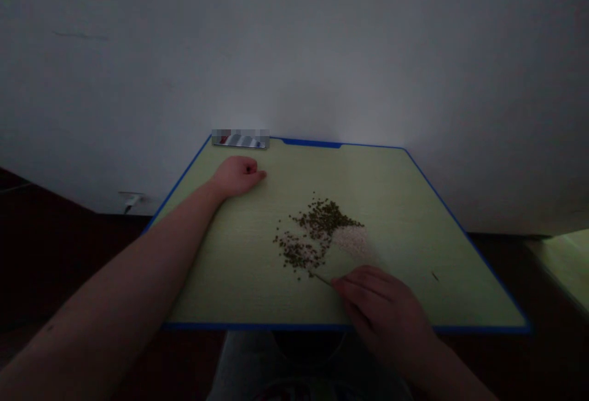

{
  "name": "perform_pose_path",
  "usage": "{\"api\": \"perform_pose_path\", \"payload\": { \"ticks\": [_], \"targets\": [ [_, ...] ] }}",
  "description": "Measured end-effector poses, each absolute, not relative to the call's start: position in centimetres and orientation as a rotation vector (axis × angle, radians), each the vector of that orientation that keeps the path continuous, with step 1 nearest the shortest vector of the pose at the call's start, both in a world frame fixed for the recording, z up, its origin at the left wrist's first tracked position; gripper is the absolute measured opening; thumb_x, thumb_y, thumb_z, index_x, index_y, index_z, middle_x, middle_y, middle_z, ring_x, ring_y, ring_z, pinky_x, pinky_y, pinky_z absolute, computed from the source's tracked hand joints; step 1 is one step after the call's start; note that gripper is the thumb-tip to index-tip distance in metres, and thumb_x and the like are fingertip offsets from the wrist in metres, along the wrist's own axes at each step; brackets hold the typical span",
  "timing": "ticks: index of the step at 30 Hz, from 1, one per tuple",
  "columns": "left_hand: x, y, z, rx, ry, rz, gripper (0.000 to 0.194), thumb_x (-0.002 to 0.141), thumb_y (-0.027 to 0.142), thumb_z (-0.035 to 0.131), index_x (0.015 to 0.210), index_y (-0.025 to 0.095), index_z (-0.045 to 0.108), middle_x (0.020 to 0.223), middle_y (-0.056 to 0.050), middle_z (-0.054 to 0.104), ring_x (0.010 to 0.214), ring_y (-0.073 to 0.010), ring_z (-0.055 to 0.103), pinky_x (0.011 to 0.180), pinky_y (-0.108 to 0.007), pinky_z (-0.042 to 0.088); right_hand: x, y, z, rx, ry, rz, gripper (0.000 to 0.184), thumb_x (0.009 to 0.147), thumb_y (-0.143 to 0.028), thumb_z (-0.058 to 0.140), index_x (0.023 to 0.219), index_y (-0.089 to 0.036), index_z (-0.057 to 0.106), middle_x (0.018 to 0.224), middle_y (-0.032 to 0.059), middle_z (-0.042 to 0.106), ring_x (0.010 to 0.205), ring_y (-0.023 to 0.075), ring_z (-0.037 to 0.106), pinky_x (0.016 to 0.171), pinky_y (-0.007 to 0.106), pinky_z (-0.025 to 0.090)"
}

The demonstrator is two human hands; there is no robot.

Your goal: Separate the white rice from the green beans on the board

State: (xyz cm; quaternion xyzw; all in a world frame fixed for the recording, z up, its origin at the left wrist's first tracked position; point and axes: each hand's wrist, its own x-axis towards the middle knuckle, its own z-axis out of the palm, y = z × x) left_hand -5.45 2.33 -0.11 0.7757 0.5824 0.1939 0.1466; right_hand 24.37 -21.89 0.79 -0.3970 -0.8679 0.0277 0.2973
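Head cam's pretty dim, but the right hand [380, 297] is pinching a thin stick [323, 279], tip at the near edge of some dark green beans [329, 217]. Those sit mid-surface [414, 205], partly mixed with pale grains [352, 240]. Well apart from it, the left hand [237, 176] is loosely fisted, farther back.

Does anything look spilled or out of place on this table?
Possibly. Small, round, dark green pieces lie strewn, some mixed with fine whitish grains, uncontained, so they could pass for a spill. A thin dark sliver or mark also sits alone toward the right of the pale green, blue-edged tabletop.
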Motion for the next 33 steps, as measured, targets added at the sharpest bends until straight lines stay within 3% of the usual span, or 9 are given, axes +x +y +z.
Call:
{"api": "perform_pose_path", "payload": {
  "ticks": [33],
  "targets": [
    [-5.2, 2.4, -0.2, 2.334, 1.671, 0.517, 0.037, 0.077, 0.044, 0.057, 0.053, 0.021, 0.042, 0.049, 0.002, 0.041, 0.053, -0.0128, 0.036, 0.054, -0.031, 0.025, 22.9, -22.5, 0.8, -1.017, -2.298, 0.141, 0.026, 0.091, -0.007, 0.049, 0.106, -0.014, 0.07, 0.085, 0.0067, 0.076, 0.072, 0.0191, 0.069, 0.068, 0.031, 0.061]
  ]
}}
